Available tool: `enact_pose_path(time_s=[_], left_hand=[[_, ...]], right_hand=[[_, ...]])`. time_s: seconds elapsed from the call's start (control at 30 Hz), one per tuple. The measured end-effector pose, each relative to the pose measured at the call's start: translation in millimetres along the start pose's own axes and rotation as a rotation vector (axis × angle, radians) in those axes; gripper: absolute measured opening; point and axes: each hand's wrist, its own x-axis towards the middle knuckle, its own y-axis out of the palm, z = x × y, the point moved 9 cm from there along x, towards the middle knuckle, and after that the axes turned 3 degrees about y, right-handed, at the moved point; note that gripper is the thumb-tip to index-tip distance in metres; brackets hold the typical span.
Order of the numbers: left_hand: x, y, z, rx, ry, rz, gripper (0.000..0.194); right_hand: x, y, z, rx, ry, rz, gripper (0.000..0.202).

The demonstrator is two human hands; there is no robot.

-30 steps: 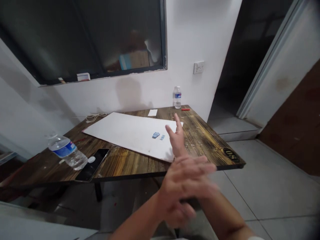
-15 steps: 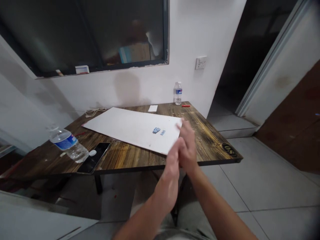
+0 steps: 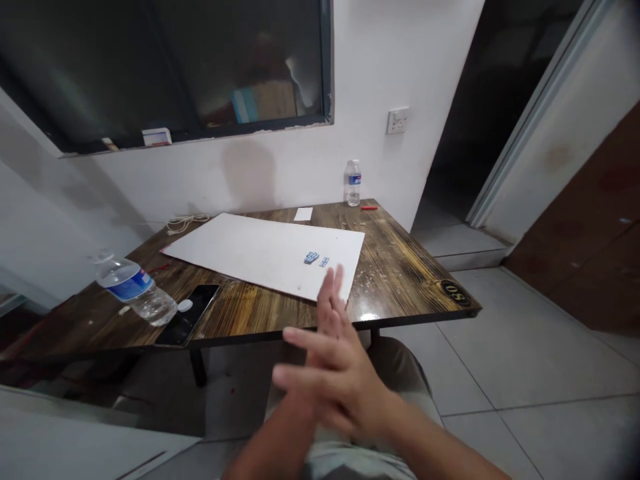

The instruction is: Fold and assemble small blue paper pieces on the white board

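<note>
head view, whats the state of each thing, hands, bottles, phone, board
left hand: open, empty, fingers up
right hand: open, empty, laid across the left
near bottle: lying on its side, cap off
far bottle: upright
phone: flat, screen dark
white board: flat on the table

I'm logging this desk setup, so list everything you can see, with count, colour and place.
table: one, dark streaked wood, against the wall
white board: one, white, flat on the table's middle
small blue pieces: two, blue, on the board's near right part
lying bottle: one, clear with blue label, on its side at the table's left
phone: one, black, beside the lying bottle
standing bottle: one, clear, upright at the far edge
paper slip: one, white, far edge
red pen: one, red, by the standing bottle
cord: one, whitish, far left
wall socket: one, white, on the wall
left hand, right hand: two, bare, open, crossed and touching before the table, holding nothing
</note>
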Motion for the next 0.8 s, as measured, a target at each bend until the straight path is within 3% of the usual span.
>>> enact_pose_path(time_s=[0.03,0.07,0.1,0.17,0.23,0.27,0.33,0.4,0.47,0.5,0.53,0.57,0.63,0.7,0.73,0.8], left_hand=[[0.1,-0.7,-6.6,-0.006,-0.017,0.009,0.054],[0.2,-2.3,-14.4,-0.040,-0.033,0.023,0.062],[0.3,-4.3,-23.3,-0.097,-0.043,0.044,0.067],[1.1,-9.2,-41.9,-0.257,-0.039,0.084,0.070],[4.5,-11.3,-53.4,-0.438,-0.020,0.111,0.064],[7.8,-10.2,-53.2,-0.507,-0.018,0.114,0.064],[17.0,-3.8,-40.3,-0.563,-0.035,0.092,0.066],[26.2,5.8,-15.7,-0.617,-0.098,0.040,0.066],[30.3,16.8,5.0,-0.651,-0.175,0.033,0.072],[29.1,23.1,11.7,-0.646,-0.233,0.069,0.074],[25.4,29.7,14.3,-0.655,-0.294,0.130,0.076],[19.7,35.2,13.0,-0.679,-0.354,0.201,0.078],[7.4,37.7,0.5,-0.756,-0.426,0.292,0.079],[0.4,31.5,-15.6,-0.829,-0.411,0.296,0.077],[-1.3,28.9,-20.5,-0.857,-0.398,0.287,0.075],[-0.6,26.4,-19.4,-0.925,-0.385,0.244,0.068]], right_hand=[[3.1,-14.6,-17.3,-0.047,-0.026,-0.091,0.061],[6.1,-26.1,-47.3,-0.099,0.065,-0.133,0.057],[6.7,-38.6,-82.5,-0.146,0.218,-0.168,0.053],[-6.4,-75.4,-140.1,-0.255,0.551,-0.367,0.044],[-24.0,-103.1,-150.4,-0.325,0.704,-0.586,0.048],[-28.4,-108.5,-136.3,-0.314,0.675,-0.680,0.052],[-22.2,-90.1,-91.0,-0.176,0.544,-0.631,0.054],[-4.5,-46.9,-25.8,-0.050,0.289,-0.377,0.056],[3.3,1.6,37.4,-0.002,-0.065,-0.032,0.056],[1.4,14.2,50.2,-0.001,-0.165,0.071,0.053],[0.3,15.9,45.8,-0.009,-0.179,0.107,0.051],[0.6,8.2,26.7,-0.029,-0.120,0.089,0.052],[-1.2,-24.0,-40.1,-0.114,0.152,-0.021,0.048],[-16.9,-70.7,-106.7,-0.168,0.499,-0.287,0.038],[-26.9,-86.7,-123.9,-0.145,0.603,-0.421,0.038],[-33.2,-83.6,-123.3,0.016,0.627,-0.484,0.042]])
